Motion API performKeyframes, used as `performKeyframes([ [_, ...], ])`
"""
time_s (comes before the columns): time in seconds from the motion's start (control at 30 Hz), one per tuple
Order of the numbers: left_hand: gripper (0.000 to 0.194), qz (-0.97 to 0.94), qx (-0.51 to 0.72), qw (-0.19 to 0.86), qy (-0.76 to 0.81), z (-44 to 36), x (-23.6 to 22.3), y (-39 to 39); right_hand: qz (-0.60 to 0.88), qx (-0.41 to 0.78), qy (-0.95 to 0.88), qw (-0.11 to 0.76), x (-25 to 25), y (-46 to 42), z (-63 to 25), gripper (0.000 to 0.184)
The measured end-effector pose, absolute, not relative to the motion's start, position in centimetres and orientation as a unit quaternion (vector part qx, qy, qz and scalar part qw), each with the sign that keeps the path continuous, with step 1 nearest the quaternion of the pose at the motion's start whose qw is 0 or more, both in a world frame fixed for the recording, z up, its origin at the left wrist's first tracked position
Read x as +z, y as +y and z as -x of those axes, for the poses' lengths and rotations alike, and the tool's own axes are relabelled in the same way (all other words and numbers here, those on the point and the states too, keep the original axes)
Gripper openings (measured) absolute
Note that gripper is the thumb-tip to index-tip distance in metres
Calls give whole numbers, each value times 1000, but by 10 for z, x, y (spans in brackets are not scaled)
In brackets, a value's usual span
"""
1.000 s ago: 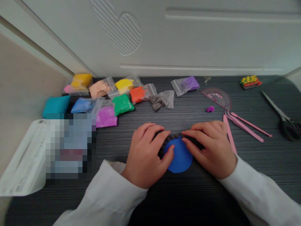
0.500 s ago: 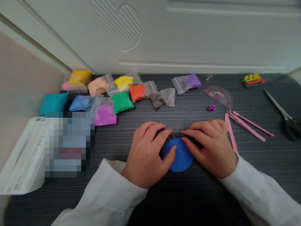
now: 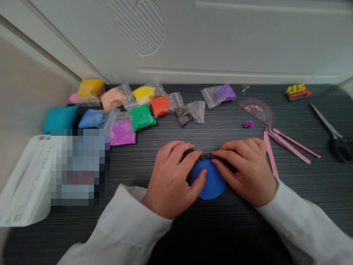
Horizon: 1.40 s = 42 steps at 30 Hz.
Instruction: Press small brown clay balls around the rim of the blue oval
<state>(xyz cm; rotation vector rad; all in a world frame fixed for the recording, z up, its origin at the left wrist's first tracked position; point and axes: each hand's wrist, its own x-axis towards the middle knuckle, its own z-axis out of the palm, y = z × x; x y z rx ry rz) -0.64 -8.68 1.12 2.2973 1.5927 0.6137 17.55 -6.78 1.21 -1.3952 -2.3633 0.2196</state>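
A flat blue clay disc [image 3: 211, 182] lies on the dark table, with a row of small dark clay balls [image 3: 204, 157] along its far and left rim. My left hand [image 3: 176, 180] curls around the disc's left side, thumb on its blue face and index fingertip by the balls. At the far right rim, my right hand [image 3: 244, 171] pinches a dark clay ball [image 3: 213, 156] between thumb and index finger. Its other fingers are bent, and part of the disc's right edge is hidden beneath it.
Bagged clay, including green [image 3: 142, 117], orange [image 3: 160, 105] and dark grey [image 3: 187, 115], sits along the back. To the right lie a protractor [image 3: 257, 109], a purple lump [image 3: 248, 124], pink tweezers [image 3: 291, 146] and scissors [image 3: 331, 129]. A white container [image 3: 27, 180] stands left.
Both hands keep nearly the same pose at the disc. The whole view has shifted slightly; nothing else has visibly moved.
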Motion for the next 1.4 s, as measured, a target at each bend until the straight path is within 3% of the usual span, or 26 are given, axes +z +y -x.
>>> performKeyframes([
  [0.67, 34, -796, 224, 144, 543, 7, 12, -87, 499, 75, -844, 183, 12, -67, -175, 17],
  [1.4, 17, -754, 277, 129, 581, 20, 13, -79, 493, 72, -844, 202, 16, -67, -177, 16],
])
